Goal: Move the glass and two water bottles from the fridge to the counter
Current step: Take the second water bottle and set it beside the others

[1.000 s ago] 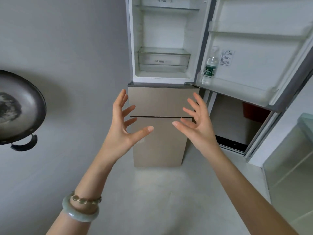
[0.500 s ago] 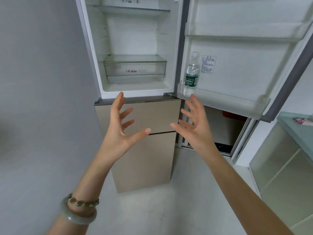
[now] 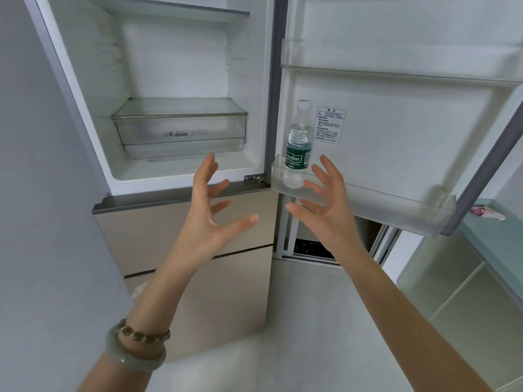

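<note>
Water bottle (image 3: 299, 142) stands upright in the fridge door's lowest shelf (image 3: 368, 198). Right hand (image 3: 328, 203), just below it, and left hand (image 3: 210, 213) spread wide, each grip empty, ready to reach.

Water bottle (image 3: 299, 142) base behind frosted door shelf (image 3: 396, 205), maybe touching; sticker (image 3: 331, 124) txt illegible.

Head view, close, forward-down toward the open fridge (image 3: 181, 89).
</note>
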Demonstrator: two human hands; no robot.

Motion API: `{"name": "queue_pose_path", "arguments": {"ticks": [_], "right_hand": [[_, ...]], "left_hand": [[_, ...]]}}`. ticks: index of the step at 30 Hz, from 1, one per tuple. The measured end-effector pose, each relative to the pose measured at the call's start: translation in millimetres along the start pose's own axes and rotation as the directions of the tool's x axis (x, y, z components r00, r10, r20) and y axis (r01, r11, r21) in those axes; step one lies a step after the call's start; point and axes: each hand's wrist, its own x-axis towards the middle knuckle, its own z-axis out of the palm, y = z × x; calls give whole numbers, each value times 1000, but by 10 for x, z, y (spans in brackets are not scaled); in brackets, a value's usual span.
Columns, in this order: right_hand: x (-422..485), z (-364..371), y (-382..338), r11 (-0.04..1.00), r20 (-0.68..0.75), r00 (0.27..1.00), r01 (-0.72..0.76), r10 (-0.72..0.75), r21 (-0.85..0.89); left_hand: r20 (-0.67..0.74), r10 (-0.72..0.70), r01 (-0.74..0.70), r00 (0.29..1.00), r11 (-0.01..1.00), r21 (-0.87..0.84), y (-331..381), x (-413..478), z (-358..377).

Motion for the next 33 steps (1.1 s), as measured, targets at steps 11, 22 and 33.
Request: {"name": "queue_pose_path", "arguments": {"ticks": [11,22,33], "right_hand": [[836,14,386,995,-154,988,-45,31,-89],[1563,50,610,966,-365,931,-115,24,-230],[1988,41,810,894,-396,895,-335,203,-298]], "left_hand": [[162,-12,17,987,999,-29,-677,1064,134],[365,41,0,930,994,-110,-1149,1986,229],[556,10,97,831,982,-164,-1423,2175,416]]}}
